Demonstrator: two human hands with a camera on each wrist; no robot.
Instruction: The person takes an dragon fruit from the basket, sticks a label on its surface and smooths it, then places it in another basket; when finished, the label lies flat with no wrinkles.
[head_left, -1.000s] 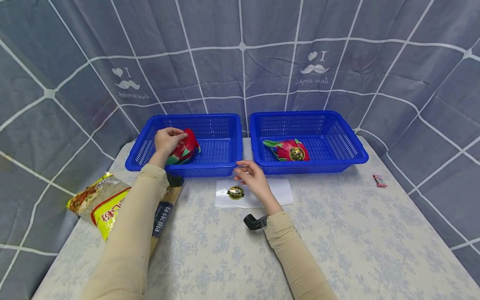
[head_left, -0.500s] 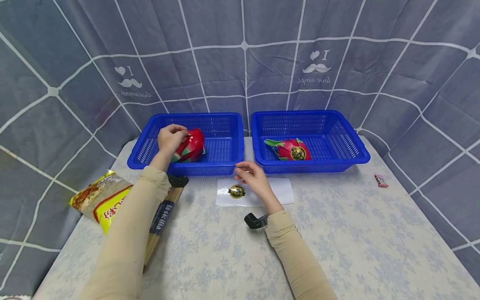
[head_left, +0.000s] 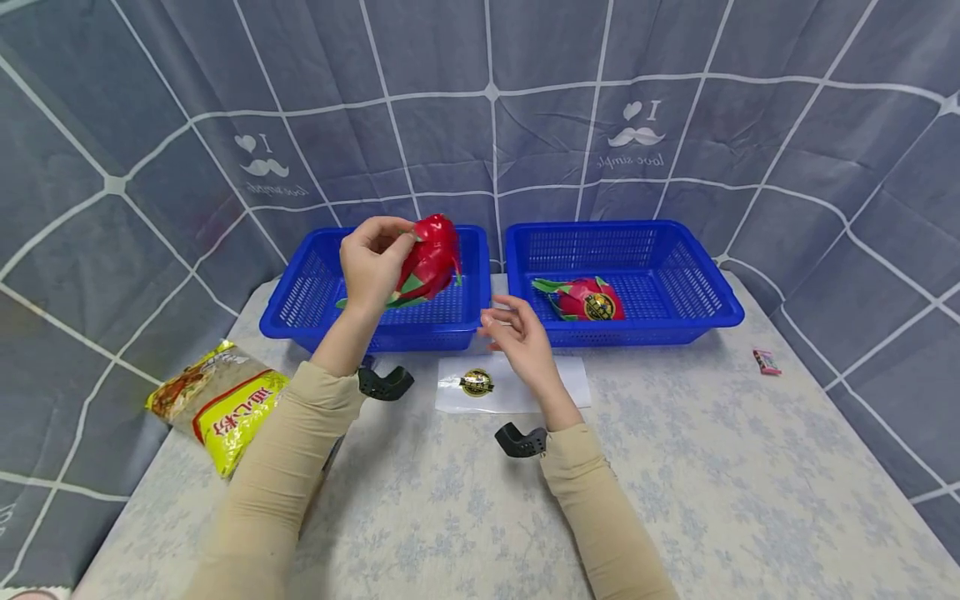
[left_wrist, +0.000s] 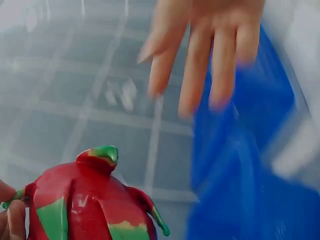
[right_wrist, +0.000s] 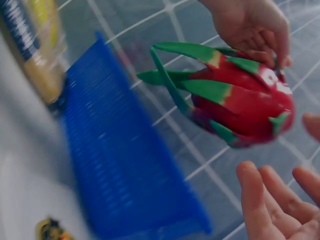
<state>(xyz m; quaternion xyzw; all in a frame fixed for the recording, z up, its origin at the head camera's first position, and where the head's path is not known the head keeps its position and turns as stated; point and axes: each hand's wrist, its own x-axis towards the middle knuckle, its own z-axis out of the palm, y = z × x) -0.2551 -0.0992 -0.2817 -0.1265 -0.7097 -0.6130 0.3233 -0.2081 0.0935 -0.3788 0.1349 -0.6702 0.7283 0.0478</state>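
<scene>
Left of centre in the head view, the red dragon fruit (head_left: 435, 260) hangs above the left blue basket (head_left: 420, 338), pinched between thumb and fingers of the left hand (head_left: 373, 265) near a green-tipped scale. The right hand (head_left: 523, 337), at mid-frame, has loosely spread fingers and holds nothing. The glossy skin looks firm and probably a little slippery; its weight cannot be told. The long green leaves (right_wrist: 210, 91), thin and curling, seem likely to bend or tear, so cupping the rounded red body would be surer than the scale-edge pinch.
</scene>
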